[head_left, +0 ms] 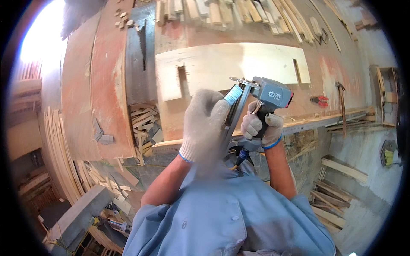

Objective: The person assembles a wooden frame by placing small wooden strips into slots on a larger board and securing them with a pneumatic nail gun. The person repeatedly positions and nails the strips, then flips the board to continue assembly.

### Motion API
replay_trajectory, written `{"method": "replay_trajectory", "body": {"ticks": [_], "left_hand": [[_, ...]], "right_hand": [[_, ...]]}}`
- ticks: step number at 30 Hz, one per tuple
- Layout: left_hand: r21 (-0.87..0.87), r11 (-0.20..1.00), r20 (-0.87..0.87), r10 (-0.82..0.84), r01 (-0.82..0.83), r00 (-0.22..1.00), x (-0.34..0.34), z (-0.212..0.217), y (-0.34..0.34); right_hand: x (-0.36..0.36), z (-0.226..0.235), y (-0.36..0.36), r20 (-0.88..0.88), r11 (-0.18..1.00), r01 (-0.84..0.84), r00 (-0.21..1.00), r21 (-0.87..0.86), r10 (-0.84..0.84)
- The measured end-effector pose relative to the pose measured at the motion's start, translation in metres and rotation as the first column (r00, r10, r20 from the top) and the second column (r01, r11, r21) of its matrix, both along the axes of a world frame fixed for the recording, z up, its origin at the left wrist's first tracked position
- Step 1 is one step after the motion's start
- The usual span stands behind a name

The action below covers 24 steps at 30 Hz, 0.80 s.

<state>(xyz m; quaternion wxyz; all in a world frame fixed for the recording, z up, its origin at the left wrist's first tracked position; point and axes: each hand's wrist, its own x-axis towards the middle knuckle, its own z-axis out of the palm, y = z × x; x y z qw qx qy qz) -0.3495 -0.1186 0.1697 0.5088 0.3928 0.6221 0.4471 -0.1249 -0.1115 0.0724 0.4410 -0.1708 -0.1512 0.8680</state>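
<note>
My right hand, in a pale knit glove, grips the handle of a grey pneumatic nail gun, held upright in front of my chest. A blue air-hose fitting hangs below it. My left hand, also gloved, is closed on a light-blue strip of nails beside the gun's long metal magazine. Whether the strip touches the magazine cannot be made out. Beyond both hands lies a pale wooden board with two slots, flat on the workbench.
Wooden strips line the far edge. A handsaw lies on the left and red-handled pliers on the right, near a hammer. Nail strips rest at left. Offcuts fill a gap in the bench.
</note>
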Motion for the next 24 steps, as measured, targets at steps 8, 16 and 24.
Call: {"method": "replay_trajectory", "body": {"ticks": [8,16,24], "left_hand": [[-0.009,1.0,0.112,-0.006,0.007,0.994,0.108,-0.011,0.008],[0.039,0.993,-0.073,-0.105,0.108,0.992,0.203,-0.011,0.021],[0.274,0.873,-0.525,-0.214,0.402,0.824,0.269,-0.008,0.049]], "right_hand": [[0.093,-0.009,-0.01,-0.112,0.993,0.118,0.987,0.021,-0.115],[0.181,-0.012,-0.003,-0.143,0.989,0.147,0.979,0.017,-0.143],[0.243,-0.024,0.0,-0.086,0.976,0.215,0.973,-0.021,-0.216]]}}
